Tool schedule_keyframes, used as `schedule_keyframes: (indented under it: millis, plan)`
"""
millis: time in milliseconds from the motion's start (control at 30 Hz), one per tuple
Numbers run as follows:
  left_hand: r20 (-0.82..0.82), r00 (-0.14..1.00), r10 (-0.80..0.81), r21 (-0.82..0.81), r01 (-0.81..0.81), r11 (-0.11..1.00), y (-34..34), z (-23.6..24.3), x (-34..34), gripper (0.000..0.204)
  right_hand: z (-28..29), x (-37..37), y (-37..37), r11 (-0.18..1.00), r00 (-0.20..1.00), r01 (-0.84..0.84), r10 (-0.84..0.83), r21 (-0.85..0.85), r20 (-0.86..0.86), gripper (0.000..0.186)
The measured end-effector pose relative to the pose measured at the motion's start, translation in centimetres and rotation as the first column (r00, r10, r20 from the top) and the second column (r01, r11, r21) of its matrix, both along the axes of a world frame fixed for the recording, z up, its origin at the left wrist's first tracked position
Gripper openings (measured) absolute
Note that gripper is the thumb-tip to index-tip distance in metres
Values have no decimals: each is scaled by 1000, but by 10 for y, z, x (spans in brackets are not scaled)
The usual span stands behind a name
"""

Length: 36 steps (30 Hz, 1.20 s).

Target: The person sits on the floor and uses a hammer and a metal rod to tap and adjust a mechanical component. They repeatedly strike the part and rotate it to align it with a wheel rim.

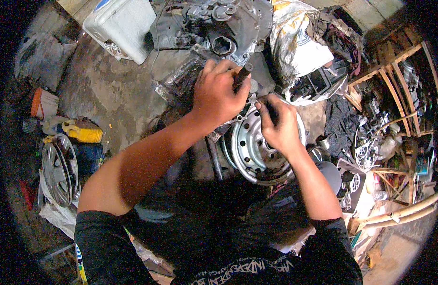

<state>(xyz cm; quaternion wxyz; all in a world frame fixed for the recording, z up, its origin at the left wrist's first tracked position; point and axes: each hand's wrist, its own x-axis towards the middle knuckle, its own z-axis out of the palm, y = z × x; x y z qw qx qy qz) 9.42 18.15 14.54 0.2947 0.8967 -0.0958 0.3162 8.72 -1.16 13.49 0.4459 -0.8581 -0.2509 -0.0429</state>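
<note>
My left hand (218,92) is closed around a short dark cylindrical bar (244,75), whose round end sticks up past the thumb. Close by, my right hand (279,122) has its thumb and index finger bent in a pinch at a small metal part (248,110). Just above that part shows a round metal disc (253,85); I cannot tell whether they are joined. A silver steel wheel rim (251,164) with round holes lies beneath my hands. Beyond them sits a greasy metal gearbox housing (250,23).
A white plastic box (121,28) stands at the far left. White sacks (297,45) and black plastic parts (318,80) lie at the far right, near a wooden rack (394,90). To the left are wheel covers (59,171) and a yellow container (83,130).
</note>
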Motion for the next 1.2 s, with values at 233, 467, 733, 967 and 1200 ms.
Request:
schedule_keyframes:
  millis: [233,467,733,967,1200]
  plan:
    - [36,999,-2,-10,2,1000,1,-5,2,18,-2,-9,4,997,990,-58,50,51,131,7]
    - [32,999,-35,-2,35,999,1,-4,5,18,-3,-16,3,996,982,-85,80,19,173,7]
    - [44,999,-14,8,13,1000,1,-5,3,19,-10,-19,1,994,990,-112,111,7,83,6]
    - [45,999,-27,1,27,1000,2,-7,5,19,-12,-25,5,991,989,-133,130,35,72,8]
    - [26,999,-38,-1,38,999,3,-5,4,19,-18,-17,4,987,986,-137,128,83,106,8]
